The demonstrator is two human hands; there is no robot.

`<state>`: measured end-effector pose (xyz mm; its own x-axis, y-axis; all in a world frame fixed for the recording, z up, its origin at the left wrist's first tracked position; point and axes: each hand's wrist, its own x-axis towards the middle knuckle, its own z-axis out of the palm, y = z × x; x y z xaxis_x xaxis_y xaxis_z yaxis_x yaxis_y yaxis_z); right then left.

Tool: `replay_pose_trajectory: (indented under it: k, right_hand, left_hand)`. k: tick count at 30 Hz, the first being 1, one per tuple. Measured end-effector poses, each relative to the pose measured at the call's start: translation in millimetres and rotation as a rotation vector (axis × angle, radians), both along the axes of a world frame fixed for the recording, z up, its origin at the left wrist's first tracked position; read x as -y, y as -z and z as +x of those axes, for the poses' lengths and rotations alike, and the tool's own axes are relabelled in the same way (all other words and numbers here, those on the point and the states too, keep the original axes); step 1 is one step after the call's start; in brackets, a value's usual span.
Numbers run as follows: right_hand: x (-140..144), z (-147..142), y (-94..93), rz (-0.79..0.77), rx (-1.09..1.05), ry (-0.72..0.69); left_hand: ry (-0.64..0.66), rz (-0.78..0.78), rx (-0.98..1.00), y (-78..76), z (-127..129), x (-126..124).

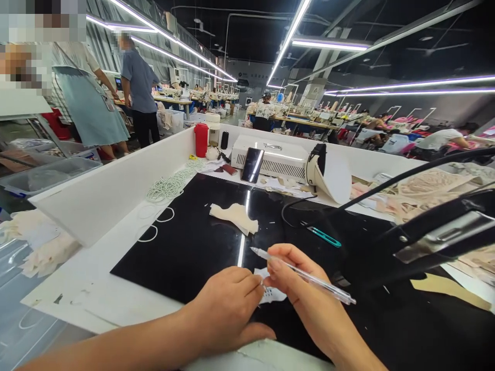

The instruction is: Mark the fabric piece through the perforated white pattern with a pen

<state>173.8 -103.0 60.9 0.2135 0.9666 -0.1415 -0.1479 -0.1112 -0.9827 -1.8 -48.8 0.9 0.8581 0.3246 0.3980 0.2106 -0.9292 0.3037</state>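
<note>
A clear pen [313, 278] rests in my right hand [309, 293], its tip pointing up and to the left. The lower fingers of that hand are bent in beside a small white slip with dark printed marks [273, 294]. My left hand [231, 308] has its fingers curled together at the slip's left edge, almost meeting my right fingers. What the left fingertips hold, if anything, is hidden. Farther up the black board [181, 247] lies a piece of cream fabric [235, 216]. A teal cutter knife [325, 237] lies to the right.
Pale green cord [166, 188] lies by the left wall. At the back stand a red container [200, 140], a phone [252, 165] and a white vented machine [274, 154] with a cone. A black lamp arm [436, 232] crosses the right. People stand beyond the table.
</note>
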Motion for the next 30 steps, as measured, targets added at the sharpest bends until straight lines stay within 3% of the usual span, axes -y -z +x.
replay_pose_trajectory:
  k: [5, 11, 15, 22, 30]
  right_hand:
    - [-10.9, -5.2, 15.1, -0.022, 0.007, -0.007]
    - [-7.4, 19.0, 30.2, -0.028, 0.381, 0.006]
    - [1.7, 28.3, 39.5, -0.062, 0.457, -0.003]
    - [2.1, 24.9, 31.3, -0.057, 0.503, 0.016]
    - [1.9, 20.4, 34.4, -0.076, 0.463, 0.05]
  left_hand:
    - [-0.008, 0.041, 0.026, 3.0, -1.0, 0.5]
    - [-0.018, 0.066, 0.03, -0.1, -1.0, 2.9]
    - [-0.066, 0.068, 0.015, -6.3, -2.6, 3.9]
    - [-0.08, 0.065, 0.026, -10.7, -5.3, 3.9]
    - [-0.082, 0.065, 0.042, -11.4, -4.7, 6.4]
